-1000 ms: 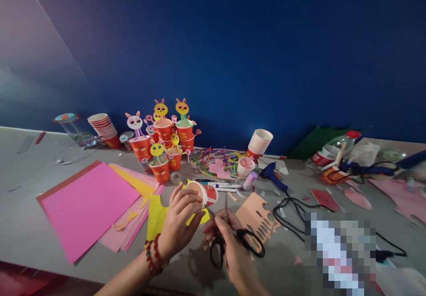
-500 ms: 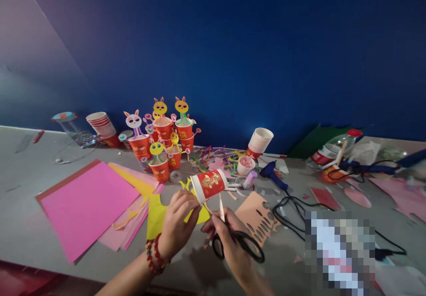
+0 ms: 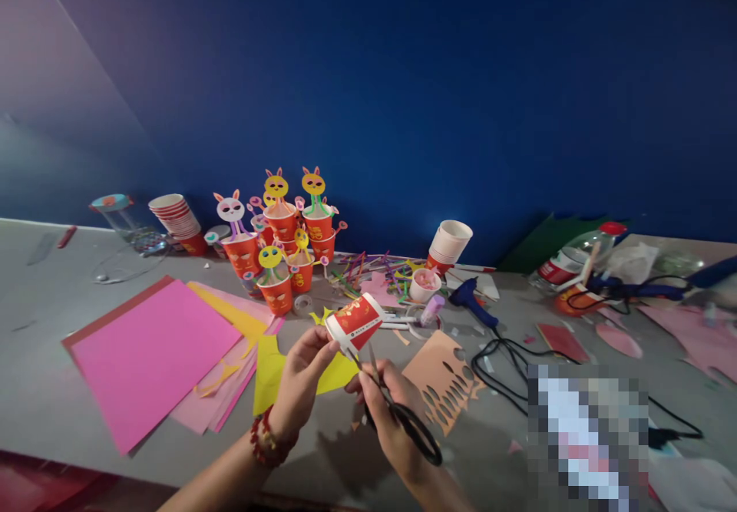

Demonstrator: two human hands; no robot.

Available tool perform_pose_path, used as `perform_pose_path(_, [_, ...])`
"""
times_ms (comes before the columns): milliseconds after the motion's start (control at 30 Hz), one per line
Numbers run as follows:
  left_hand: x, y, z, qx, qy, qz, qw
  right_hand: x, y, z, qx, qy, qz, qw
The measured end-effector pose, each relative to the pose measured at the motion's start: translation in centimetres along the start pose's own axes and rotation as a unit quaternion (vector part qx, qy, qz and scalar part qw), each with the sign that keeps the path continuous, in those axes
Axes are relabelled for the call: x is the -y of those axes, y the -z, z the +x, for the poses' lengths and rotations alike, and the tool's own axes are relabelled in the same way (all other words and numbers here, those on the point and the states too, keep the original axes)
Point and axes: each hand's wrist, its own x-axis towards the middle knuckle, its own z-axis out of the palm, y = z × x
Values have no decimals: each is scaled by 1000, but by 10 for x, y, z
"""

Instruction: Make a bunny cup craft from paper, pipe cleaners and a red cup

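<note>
Dark red beaded bracelets (image 3: 268, 441)

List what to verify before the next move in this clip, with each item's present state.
1. Cup secured: ok. The left hand grips the tilted paper cup at its white rim end.
2. Scissors in hand: ok. The right hand holds the scissors.
3. Blades open: ok. They stand apart, pointing toward the cup.
4. Blade placed on the rim: cannot tell. One blade overlaps the rim in view, but contact is unclear.
5. Left fingers well away from the blades: not ok. They pinch the rim close by.
6. Surface around the hands free of loose paper: not ok. Yellow paper and a cut peach sheet lie there.
</note>
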Motion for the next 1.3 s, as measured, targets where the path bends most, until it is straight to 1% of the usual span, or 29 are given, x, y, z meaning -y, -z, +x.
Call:
perform_pose_path(67, [-2,-1,0,8,23,-23,999,-2,1,0,-2,45,-44,998])
perform_pose_path(133, [-3,-2,-2,3,24,-19,1000,-3,1,1,-1,61,-49,997])
perform_pose_path(200, [-3,-4,-5,-10,10,-8,1000,-2,0,2,3,21,3,1000])
perform_pose_path(267, [0,-7,-9,-24,-4,-9,1000,0,-3,3,-3,-37,90,995])
perform_pose_path(400, [8,-12,-15,-44,-8,-23,999,1,-13,4,-33,-102,244,964])
perform_pose_path(467, [10,-15,-15,-50,6,-39,998,0,-16,4,-41,-128,293,947])
perform_pose_path(500, [11,-16,-15,-49,17,-56,997,-1,-17,4,-42,-135,302,943])
perform_pose_path(567, [11,-19,-15,-40,44,-104,993,-2,-15,3,-38,-127,282,950])
perform_pose_path(700, [8,-20,-15,-11,83,-170,982,1,-7,1,-26,-75,188,979])
perform_pose_path(767, [5,-18,-15,-5,81,-171,982,2,-4,0,-18,-50,138,989])
perform_pose_path(833, [3,-15,-12,-2,63,-157,986,2,-1,0,-9,-22,85,996])
perform_pose_path(933, [0,-9,-2,6,49,-152,987,-1,3,1,-10,30,12,999])
perform_pose_path(1000, [-2,-3,6,41,73,-170,982,-2,6,2,-11,63,-15,998])
perform_pose_path(1067, [-5,3,15,105,99,-173,974,-1,9,4,-2,86,-21,996])
perform_pose_path(1100, [-7,6,19,134,100,-163,972,0,11,4,6,94,-20,995])
perform_pose_path(1200, [-18,13,27,195,86,-105,971,7,18,5,34,104,-20,994])
perform_pose_path(1300, [-26,17,30,240,102,-64,963,12,22,4,49,93,-8,994])
